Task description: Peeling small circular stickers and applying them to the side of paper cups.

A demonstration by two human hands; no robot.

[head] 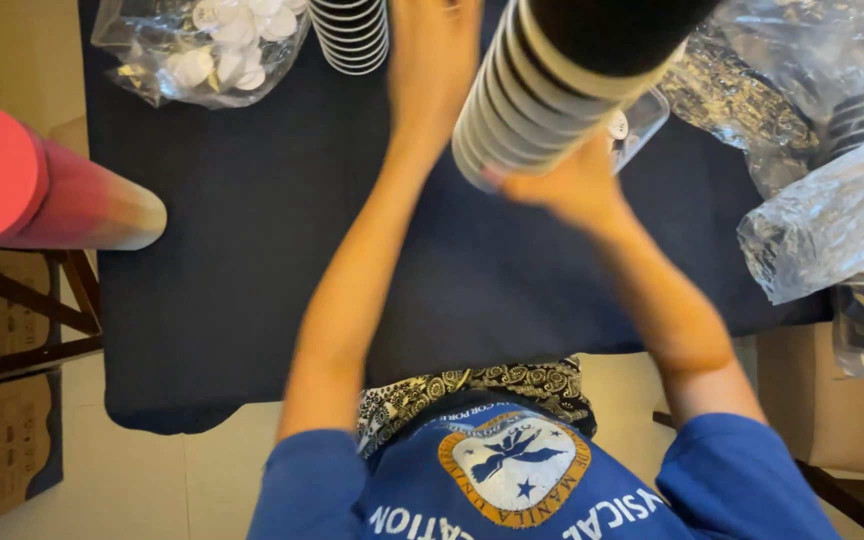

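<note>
My right hand grips the lower end of a long nested stack of black cups with white rims, tilted up toward the top right of the head view. My left hand reaches forward over the dark blue tablecloth, blurred, fingers near the top edge beside the stack; whether it touches the cups is unclear. A second short stack of white-rimmed cups stands at the top, just left of my left hand.
A clear plastic bag of white lids lies at the top left. Crumpled clear plastic wrapping and more wrapped cups sit at the right. A pink-to-cream cone-shaped roll juts in from the left over wooden stool legs.
</note>
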